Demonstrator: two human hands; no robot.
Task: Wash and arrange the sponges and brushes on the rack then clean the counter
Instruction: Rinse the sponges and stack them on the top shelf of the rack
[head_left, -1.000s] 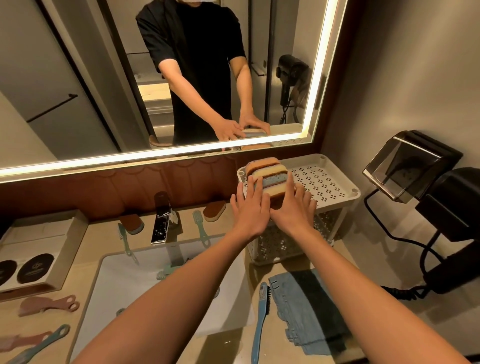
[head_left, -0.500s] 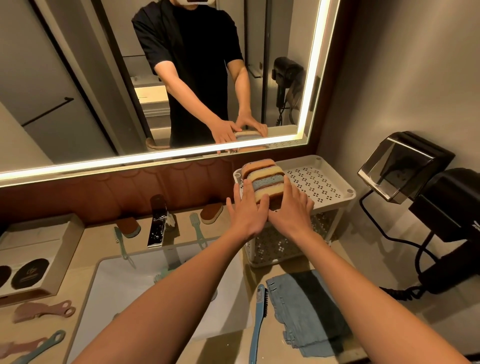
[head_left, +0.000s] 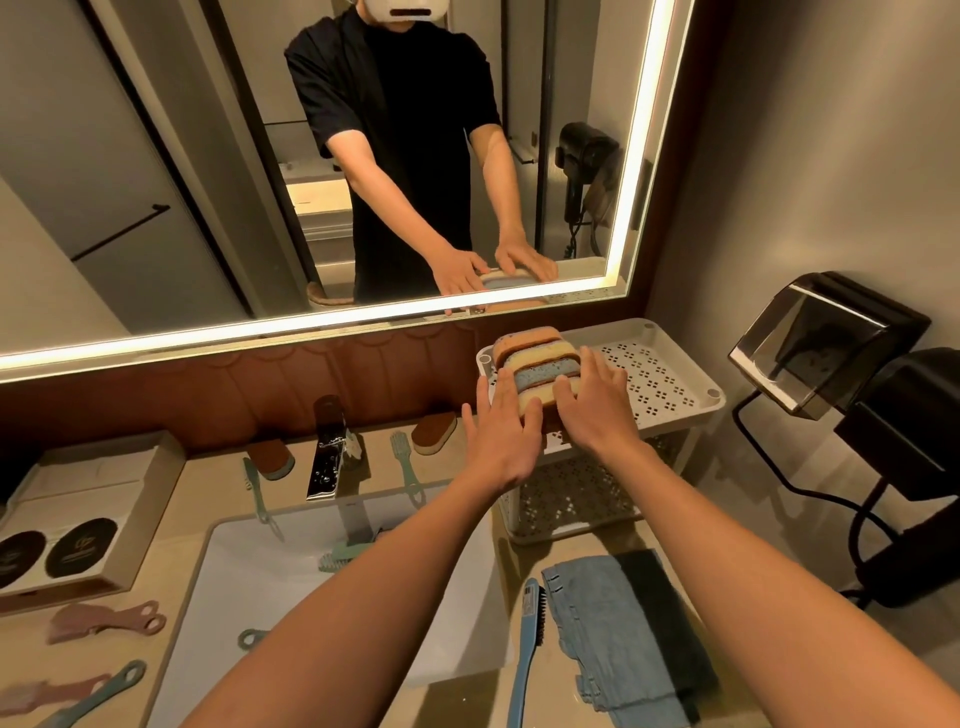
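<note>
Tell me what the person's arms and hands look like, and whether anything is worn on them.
The left hand and right hand are bare: no gloves, rings or watch show. The forearms are bare too. The mirror shows a black short-sleeved top, sleeves ending above the elbows.

Lit-edged mirror (head_left: 208, 156) on the wall; chrome faucet (head_left: 327, 457) below it; black hair dryer (head_left: 909, 431) wall-mounted at right; tray (head_left: 156, 514) at far left holding two black discs (head_left: 80, 545)

Orange, yellow, blue sponges (head_left: 537, 358) on a white perforated rack (head_left: 665, 374)
</note>
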